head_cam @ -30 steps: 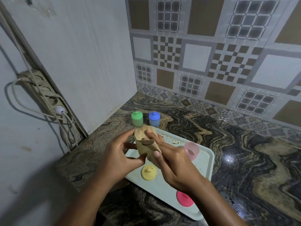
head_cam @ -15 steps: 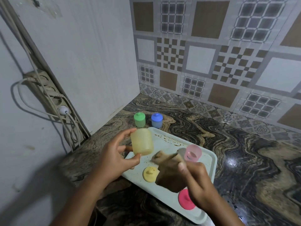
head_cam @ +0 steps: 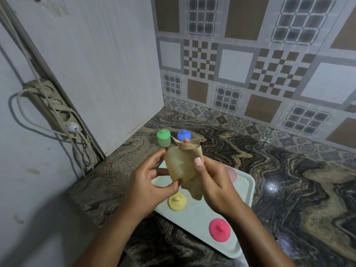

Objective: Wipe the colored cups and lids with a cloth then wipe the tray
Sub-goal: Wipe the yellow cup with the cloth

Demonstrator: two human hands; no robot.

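The left hand (head_cam: pixel 148 187) holds the yellow cup (head_cam: pixel 176 163) above the tray (head_cam: pixel 244 189), fingers curled round it. The right hand (head_cam: pixel 215 182) pinches the cloth (head_cam: pixel 193 187) against the cup. Risk: wiping pressure may twist the cup free, dropping it onto the tray.

- The right hand (head_cam: pixel 215 182) has come back up from low over the tray (head_cam: pixel 244 191) and closed in on the left hand (head_cam: pixel 150 187).
- The tan cloth (head_cam: pixel 189 148), which hung clear of the yellow cup (head_cam: pixel 177 162) half a second ago, now lies over the cup's top and down its right side, pressed there by the right thumb.
- The pink cup (head_cam: pixel 231 173) is now mostly hidden behind the right hand.
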